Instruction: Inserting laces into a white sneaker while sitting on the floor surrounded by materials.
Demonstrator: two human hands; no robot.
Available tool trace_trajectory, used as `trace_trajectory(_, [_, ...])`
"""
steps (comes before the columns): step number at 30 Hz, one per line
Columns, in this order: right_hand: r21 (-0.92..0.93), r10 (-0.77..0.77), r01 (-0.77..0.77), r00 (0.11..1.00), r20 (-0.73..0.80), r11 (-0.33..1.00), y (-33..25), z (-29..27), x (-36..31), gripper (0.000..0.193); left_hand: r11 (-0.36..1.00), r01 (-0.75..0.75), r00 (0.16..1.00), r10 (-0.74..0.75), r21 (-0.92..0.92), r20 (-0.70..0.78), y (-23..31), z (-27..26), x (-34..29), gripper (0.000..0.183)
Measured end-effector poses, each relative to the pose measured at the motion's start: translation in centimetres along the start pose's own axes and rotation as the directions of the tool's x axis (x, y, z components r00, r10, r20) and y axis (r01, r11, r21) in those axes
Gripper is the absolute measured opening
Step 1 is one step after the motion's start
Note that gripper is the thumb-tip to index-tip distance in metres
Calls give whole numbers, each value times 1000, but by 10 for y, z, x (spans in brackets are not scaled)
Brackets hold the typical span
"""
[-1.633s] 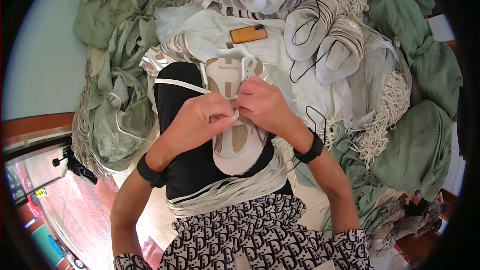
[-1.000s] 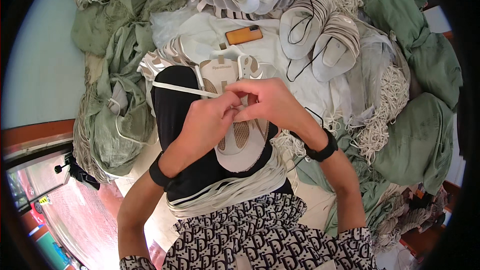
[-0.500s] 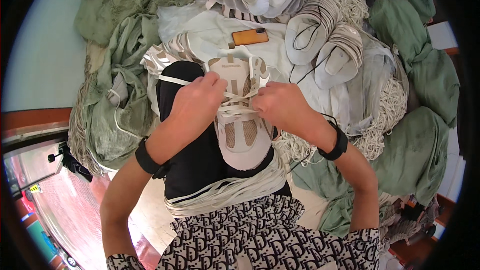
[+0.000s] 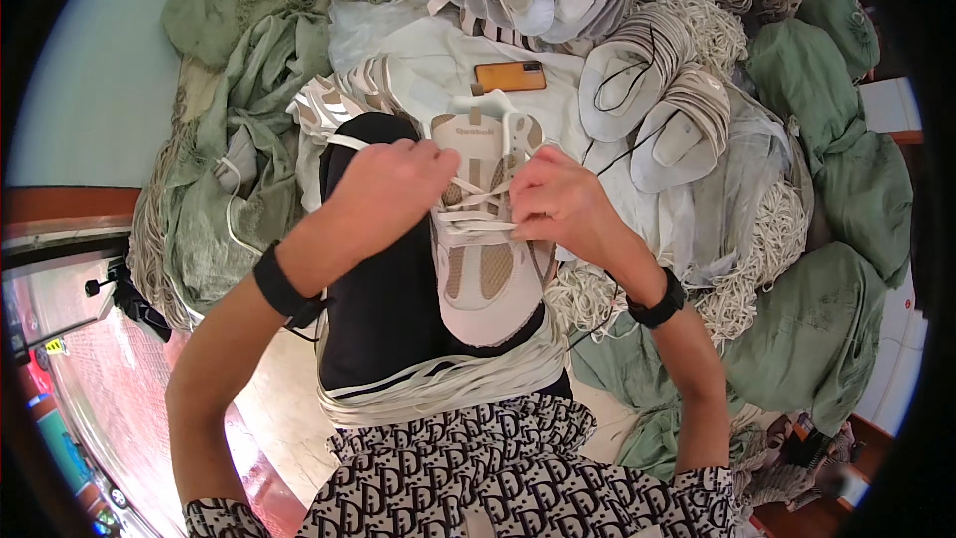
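A beige and tan sneaker upper with mesh panels lies over my black-clad lap, toe toward me. A flat cream shoelace crosses its tongue in several rows. My left hand is closed at the upper's left eyelet edge and grips a lace, whose loose length runs left over my knee. My right hand pinches the lace at the right eyelet edge, fingertips bent together. The upper holes on the right row show no lace. A bundle of loose cream laces lies across my lap.
Stacked shoe uppers pile up at the far side, with more stacks at the right. An orange phone rests on white cloth. Green sacks and heaped laces lie right; green cloth lies left.
My right hand has shifted slightly up and right, its fingers opening a little around the lace. My left hand stays at the left edge. The whole view has shifted slightly.
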State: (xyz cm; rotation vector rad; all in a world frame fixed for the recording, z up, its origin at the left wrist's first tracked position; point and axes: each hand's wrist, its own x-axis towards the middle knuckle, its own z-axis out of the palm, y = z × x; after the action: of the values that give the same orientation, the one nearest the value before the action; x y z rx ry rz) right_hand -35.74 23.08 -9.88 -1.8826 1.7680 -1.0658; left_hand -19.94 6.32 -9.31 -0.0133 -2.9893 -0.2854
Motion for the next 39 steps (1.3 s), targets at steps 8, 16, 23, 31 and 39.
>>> trace_trajectory(8, [270,202,-174,976,-77,947,31,36,-5,13,995,37,955,-9,90,-296,-50,-31,-49,19])
trace_trajectory(16, [425,417,-326,898,-140,844,10,18,-10,23,986,127,963,-97,108,-251,-44,-39,-36,15])
trace_trajectory(23, [-479,-12,61,994,104,876,1,18,23,20,580,649,759,-534,-492,373,-40,-55,-22,10])
trace_trajectory(31, [511,447,-466,878,170,722,0,-2,23,18,995,-99,960,92,-15,-263,-2,-13,4,19])
trace_trajectory(39, [667,602,-617,738,304,419,16,-3,16,14,206,658,730,61,-724,681,-23,-26,7,15])
